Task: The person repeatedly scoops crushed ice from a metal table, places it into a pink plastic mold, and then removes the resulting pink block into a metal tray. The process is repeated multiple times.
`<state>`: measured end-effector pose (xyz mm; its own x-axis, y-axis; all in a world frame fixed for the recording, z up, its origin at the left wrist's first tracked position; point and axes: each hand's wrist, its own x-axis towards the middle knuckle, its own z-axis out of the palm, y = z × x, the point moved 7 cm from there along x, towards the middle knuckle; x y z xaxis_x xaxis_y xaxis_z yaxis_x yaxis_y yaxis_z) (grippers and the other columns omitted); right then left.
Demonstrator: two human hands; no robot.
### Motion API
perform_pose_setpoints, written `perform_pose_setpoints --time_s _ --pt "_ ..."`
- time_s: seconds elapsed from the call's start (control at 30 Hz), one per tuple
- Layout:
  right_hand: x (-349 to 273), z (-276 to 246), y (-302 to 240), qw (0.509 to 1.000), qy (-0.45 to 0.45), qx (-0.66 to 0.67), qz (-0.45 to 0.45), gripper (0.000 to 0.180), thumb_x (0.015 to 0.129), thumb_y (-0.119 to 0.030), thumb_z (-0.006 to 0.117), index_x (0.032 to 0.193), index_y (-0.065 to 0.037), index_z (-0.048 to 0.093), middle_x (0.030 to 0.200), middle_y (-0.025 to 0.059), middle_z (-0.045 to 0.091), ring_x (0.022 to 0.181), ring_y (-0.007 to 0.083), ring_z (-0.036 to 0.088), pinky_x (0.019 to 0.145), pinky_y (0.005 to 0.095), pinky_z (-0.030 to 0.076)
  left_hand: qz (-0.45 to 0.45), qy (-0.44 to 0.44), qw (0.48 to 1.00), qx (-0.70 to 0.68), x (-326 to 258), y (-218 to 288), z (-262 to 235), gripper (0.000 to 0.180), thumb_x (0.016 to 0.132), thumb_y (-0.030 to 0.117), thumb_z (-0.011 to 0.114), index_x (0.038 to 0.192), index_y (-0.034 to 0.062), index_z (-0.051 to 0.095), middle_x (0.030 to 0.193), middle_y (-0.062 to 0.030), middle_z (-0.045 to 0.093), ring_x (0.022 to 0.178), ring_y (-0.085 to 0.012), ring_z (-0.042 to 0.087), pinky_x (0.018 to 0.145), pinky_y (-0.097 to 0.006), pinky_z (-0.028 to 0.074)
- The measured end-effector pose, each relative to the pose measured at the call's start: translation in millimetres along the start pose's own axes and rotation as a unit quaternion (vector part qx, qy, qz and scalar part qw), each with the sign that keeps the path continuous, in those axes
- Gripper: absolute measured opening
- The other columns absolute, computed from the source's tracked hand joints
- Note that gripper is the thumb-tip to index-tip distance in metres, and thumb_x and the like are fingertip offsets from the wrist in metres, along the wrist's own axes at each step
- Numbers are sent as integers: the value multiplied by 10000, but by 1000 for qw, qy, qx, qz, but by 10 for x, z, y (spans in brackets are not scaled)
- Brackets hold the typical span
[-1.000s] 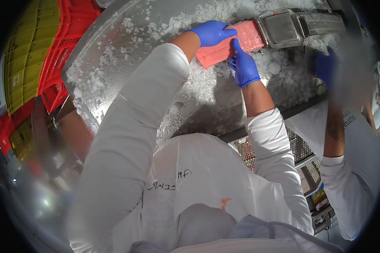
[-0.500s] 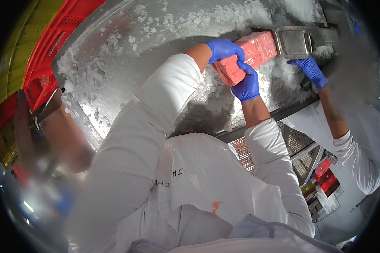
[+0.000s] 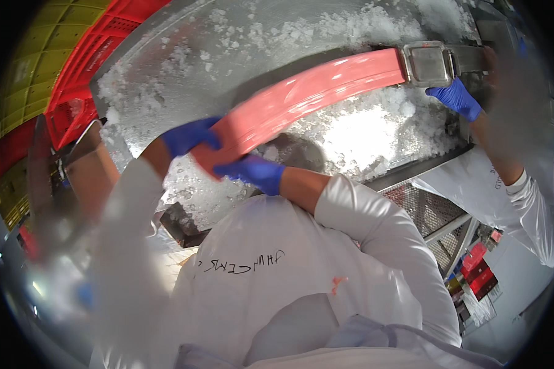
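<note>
pink strip (image 3: 320, 83), long, smooth and glossy, arcs across a grey metal worktop (image 3: 160, 46): its low left end is between the wearer's two hands, and its higher right end meets a metal frame.

from the left, a yellow crate (image 3: 37, 67) stands on its side next to a red crate (image 3: 95, 67), both beside the worktop's edge.

next comes the left hand (image 3: 191, 136), in a blue glove, its grip closed, fingers bent over the far edge of the strip's left end. just to its right and nearer the body, the right hand (image 3: 252, 173), also blue-gloved, has its grip closed on the near edge of the same end. both hands are blurred, so how firmly they press cannot be told.

below them hangs the wearer's white apron (image 3: 246, 277), with dark handwriting and a small orange-red smear.

white crushed ice (image 3: 345, 24) is scattered behind and in front of the strip.

toward the right, the squarish metal frame (image 3: 428, 64) touches the strip's end. a co-worker's blue-gloved hand (image 3: 454, 99) reaches to the frame's lower edge, and a white sleeve (image 3: 532, 215) covers that arm.
</note>
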<state>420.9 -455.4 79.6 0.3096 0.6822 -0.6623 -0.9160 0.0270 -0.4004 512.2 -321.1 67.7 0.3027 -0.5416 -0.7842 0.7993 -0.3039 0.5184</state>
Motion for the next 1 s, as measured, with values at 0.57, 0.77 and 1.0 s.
perform_pose_setpoints --time_s 0.57,0.77,1.0 --pt "91 -829 -284 967 223 -67 -107 709 1039 -596 537 1598 -212 330 1600 91 401 1441 238 430 1163 488 386 -28 546 654 522 -1611 -1457 -647 973 648 456 916 1441 126 458 1304 -158 578 1274 -381 537 1165 -614 315" --pt "-323 -1429 50 912 265 -234 -207 550 1089 -456 523 1426 -22 545 1300 119 650 1150 229 645 950 374 576 -56 521 647 553 -1679 -1609 -648 1051 638 510 915 1495 135 435 1324 -168 574 1299 -400 522 1196 -614 281" --pt "-1233 -2321 -459 880 351 -318 -39 583 1025 -529 603 1364 -54 591 1165 112 690 965 244 714 618 407 619 -24 520 654 548 -1654 -1577 -528 1132 625 550 925 1563 175 414 1485 -179 511 1407 -421 457 1238 -642 211"
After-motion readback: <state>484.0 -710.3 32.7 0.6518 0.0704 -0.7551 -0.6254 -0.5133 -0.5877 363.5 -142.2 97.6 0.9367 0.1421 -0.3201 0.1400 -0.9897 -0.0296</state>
